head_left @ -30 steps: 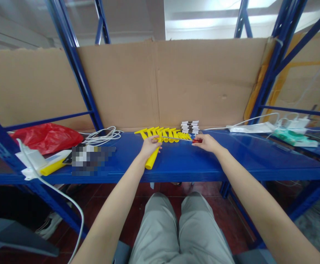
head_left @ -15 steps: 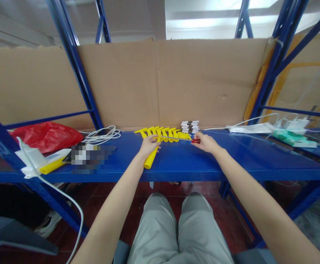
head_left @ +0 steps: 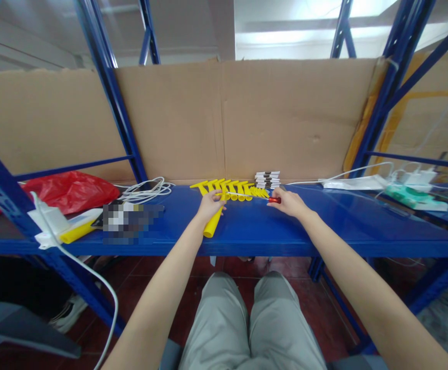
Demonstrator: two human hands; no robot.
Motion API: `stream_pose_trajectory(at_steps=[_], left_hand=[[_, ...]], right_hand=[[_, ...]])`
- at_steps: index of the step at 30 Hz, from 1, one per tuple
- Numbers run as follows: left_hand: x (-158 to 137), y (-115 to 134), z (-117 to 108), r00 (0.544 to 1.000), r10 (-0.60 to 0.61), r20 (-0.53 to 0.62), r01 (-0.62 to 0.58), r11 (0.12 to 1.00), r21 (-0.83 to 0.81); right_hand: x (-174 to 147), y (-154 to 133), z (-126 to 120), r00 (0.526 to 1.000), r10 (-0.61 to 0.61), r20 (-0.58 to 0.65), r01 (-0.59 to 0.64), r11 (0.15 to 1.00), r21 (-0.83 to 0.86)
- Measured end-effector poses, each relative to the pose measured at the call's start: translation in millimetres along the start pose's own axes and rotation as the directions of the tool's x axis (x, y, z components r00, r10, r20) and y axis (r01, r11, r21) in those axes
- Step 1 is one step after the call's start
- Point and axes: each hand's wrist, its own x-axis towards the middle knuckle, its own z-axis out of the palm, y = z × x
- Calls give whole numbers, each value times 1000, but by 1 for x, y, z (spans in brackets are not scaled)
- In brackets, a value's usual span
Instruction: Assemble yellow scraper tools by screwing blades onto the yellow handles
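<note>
My left hand [head_left: 210, 204] is closed around a yellow tool with a thick tubular handle [head_left: 212, 225], whose round end points toward me near the table's front edge. In my right hand [head_left: 288, 202], the fingers are wrapped on the red handle of a screwdriver [head_left: 274, 200]. Its long thin shaft reaches left to the top of the yellow tool, at my left fingers; whether the tip sits on a screw is too small to tell. Behind my hands lies a row of several similar yellow T-shaped tools [head_left: 233, 191], with small yellow pieces [head_left: 260, 192] at its right end.
A stack of white packets with dark bands [head_left: 267, 180] stands behind the small pieces. To the left lie a coiled white cable [head_left: 150, 189], a red plastic bag [head_left: 70, 192] and another yellow handle [head_left: 78, 232]. A green-and-white pack [head_left: 414, 198] and cables are at right; cardboard [head_left: 293, 118] backs the table.
The view has shifted slightly. Both hands keep their holds, and the screwdriver stays against the yellow tool with its red handle looking slightly turned.
</note>
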Motion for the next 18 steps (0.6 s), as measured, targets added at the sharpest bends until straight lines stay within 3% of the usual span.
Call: stream_pose_trajectory(at_steps=[9, 13, 18], left_hand=[[4, -6, -1, 1000, 16, 1, -16, 1000, 9], [4, -5, -1, 1000, 12, -9, -12, 1000, 1], [4, -5, 0, 1000, 20, -7, -20, 1000, 7]], right_hand=[[-1, 2, -1, 997, -70, -31, 70, 998, -6], [-2, -3, -2, 998, -55, 33, 54, 998, 32], [-2, -4, -1, 1000, -3, 17, 4, 1000, -22]])
